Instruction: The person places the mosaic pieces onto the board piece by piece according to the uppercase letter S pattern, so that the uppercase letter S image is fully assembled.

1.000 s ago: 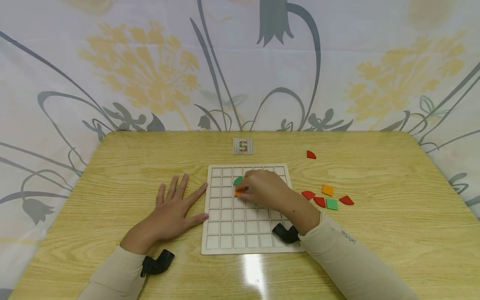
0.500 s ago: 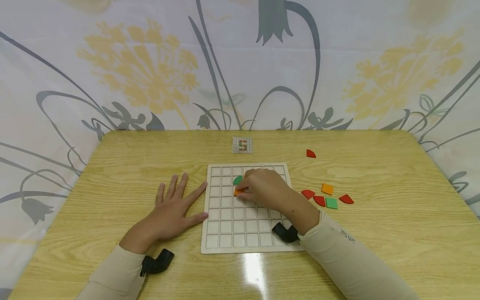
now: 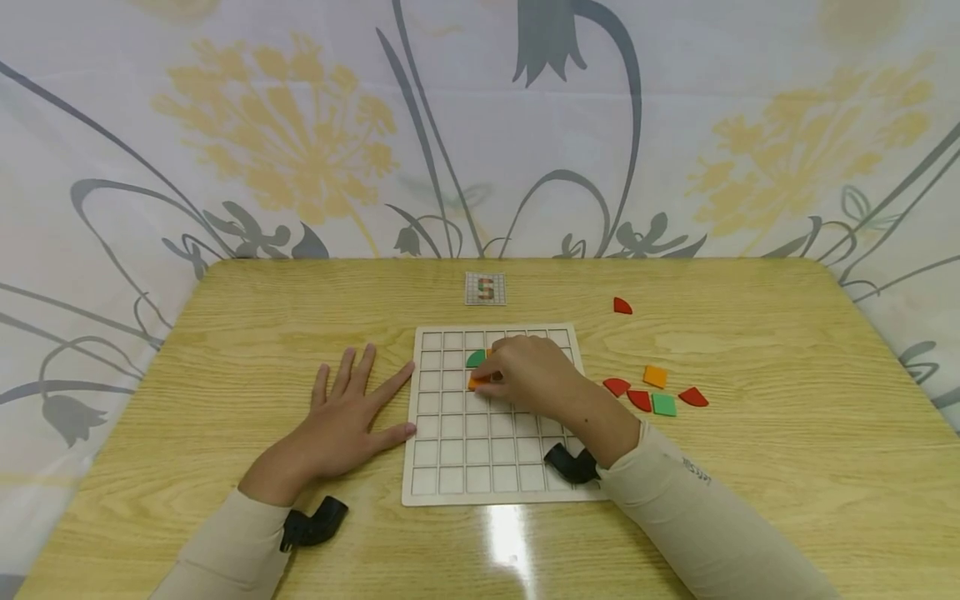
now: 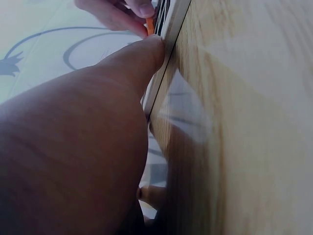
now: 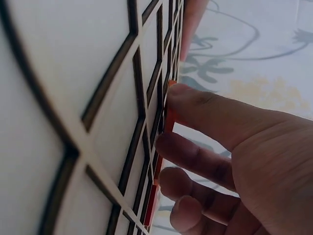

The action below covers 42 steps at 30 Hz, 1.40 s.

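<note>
A pale grid board point(image 3: 453, 429) lies on the wooden table. My right hand point(image 3: 536, 375) is over its upper part and pinches an orange square tile point(image 3: 475, 384) between thumb and finger, low at a cell in the third column. In the right wrist view the orange tile point(image 5: 169, 115) stands at the grid surface under the thumb. Just above it on the board sits a green quarter-circle tile point(image 3: 476, 359), with an orange edge point(image 3: 490, 353) beside it, mostly hidden by the hand. My left hand point(image 3: 337, 429) rests spread on the table, thumb and index fingertips touching the board's left edge.
Right of the board lie red quarter-circle tiles point(image 3: 617, 387), an orange square point(image 3: 655, 377) and a green square point(image 3: 663, 405). Another red quarter-circle point(image 3: 622, 306) lies farther back. Behind the board is a small card point(image 3: 485, 289) printed with a coloured S-like figure on a grid.
</note>
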Tool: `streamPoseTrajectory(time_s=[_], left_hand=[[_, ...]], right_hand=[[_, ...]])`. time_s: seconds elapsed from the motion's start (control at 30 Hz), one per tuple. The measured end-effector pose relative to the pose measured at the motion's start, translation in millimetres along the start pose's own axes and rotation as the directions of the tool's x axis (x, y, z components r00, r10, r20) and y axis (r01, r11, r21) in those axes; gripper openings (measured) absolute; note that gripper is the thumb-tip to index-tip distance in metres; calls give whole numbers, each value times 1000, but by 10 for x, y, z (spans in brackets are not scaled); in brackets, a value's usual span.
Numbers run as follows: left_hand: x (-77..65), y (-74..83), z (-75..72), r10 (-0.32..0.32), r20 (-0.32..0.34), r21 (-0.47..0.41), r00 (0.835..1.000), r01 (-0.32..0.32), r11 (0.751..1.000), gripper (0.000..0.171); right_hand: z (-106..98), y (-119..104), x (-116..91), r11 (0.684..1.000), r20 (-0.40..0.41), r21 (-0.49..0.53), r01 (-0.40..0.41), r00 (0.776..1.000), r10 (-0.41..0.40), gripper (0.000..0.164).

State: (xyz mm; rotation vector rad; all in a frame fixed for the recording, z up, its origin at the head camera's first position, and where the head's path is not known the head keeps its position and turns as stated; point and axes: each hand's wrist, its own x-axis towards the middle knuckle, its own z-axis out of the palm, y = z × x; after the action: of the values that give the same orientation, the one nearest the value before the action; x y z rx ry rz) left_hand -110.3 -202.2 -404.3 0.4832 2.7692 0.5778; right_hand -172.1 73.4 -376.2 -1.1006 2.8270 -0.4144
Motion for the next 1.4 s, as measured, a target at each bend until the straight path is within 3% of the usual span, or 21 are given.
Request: streamPoseTrajectory(time_s=[0.33, 1.4], left_hand=[[-1, 6, -3, 4, 3, -9, 1000, -4, 1000, 78], [2, 2, 10, 4, -2, 0, 1000, -4, 1000, 77]], right_hand=[[20, 7, 2, 999, -12, 24, 45, 999, -44, 12], [44, -5, 10, 999, 16, 36, 34, 999, -34, 13]])
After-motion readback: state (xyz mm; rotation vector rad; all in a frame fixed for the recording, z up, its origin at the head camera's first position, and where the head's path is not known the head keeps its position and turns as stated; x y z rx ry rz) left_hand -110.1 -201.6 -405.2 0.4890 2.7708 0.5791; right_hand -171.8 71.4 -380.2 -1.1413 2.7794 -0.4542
